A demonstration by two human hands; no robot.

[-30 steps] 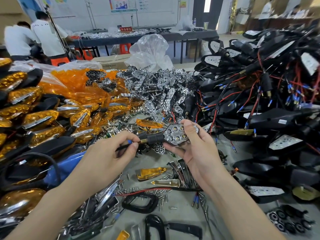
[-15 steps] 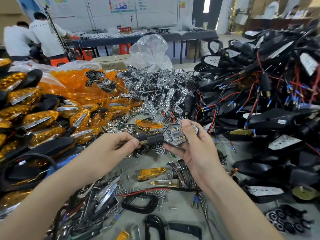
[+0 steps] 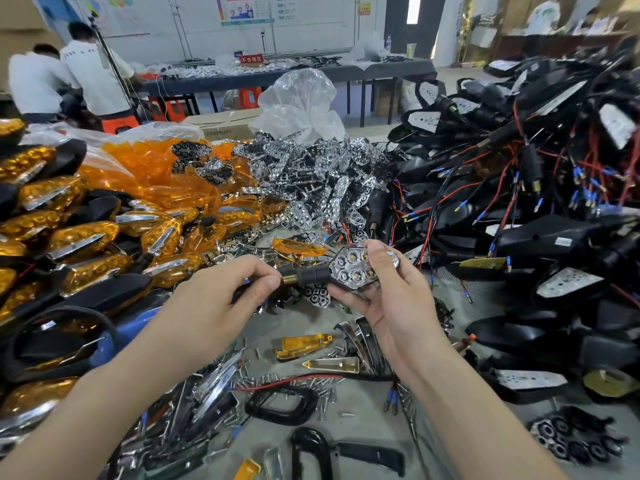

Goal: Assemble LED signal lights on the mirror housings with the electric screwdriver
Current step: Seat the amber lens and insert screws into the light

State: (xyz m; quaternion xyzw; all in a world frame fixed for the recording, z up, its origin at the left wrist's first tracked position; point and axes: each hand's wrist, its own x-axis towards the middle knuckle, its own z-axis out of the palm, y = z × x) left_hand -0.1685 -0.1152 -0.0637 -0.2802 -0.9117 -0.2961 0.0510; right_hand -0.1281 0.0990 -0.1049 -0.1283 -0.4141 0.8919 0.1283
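Left hand slid up, pinching the signal light by its stem; right hand grips it.

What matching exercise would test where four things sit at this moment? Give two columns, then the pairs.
Things:
1. LED signal light
2. orange lenses
3. wired black housings
4. loose screws

Places:
A. scattered on the table between the forearms
B. heaped at the right
C. held between the left hand and the right hand
D. heaped at the back left

Pairs: 1-C, 2-D, 3-B, 4-A
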